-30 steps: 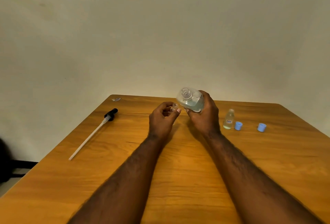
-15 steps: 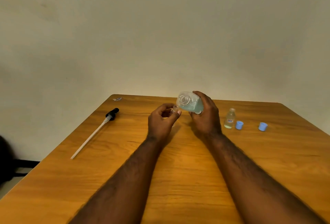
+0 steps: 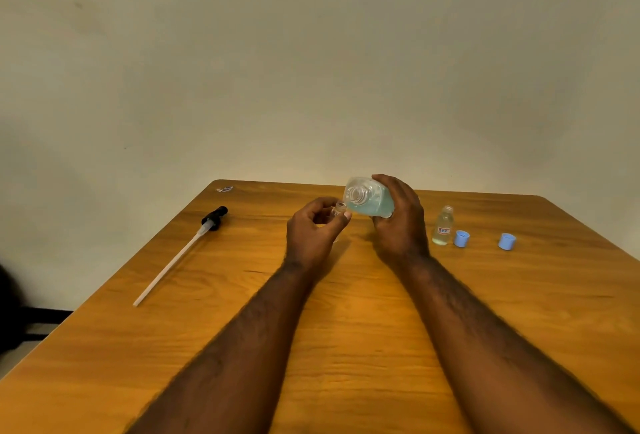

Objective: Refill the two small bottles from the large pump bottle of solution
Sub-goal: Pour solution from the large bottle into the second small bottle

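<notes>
Tilting the large bottle (image 3: pixel 372 201) in our closed right hand (image 3: pixel 398 226), we pinch a small bottle (image 3: pixel 339 208) just left of its mouth in our left hand (image 3: pixel 311 233).

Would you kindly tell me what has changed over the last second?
The right hand tipped the large clear bottle of blue-green solution lower, its open neck nearing the small clear bottle in the left hand. Both grips unchanged; second small bottle, two blue caps and pump stayed.

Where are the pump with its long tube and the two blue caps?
pump (image 3: pixel 214 217), head view, black head.
nearer blue cap (image 3: pixel 461 238), head view, its side.
farther blue cap (image 3: pixel 507 241), head view, its side.
</notes>
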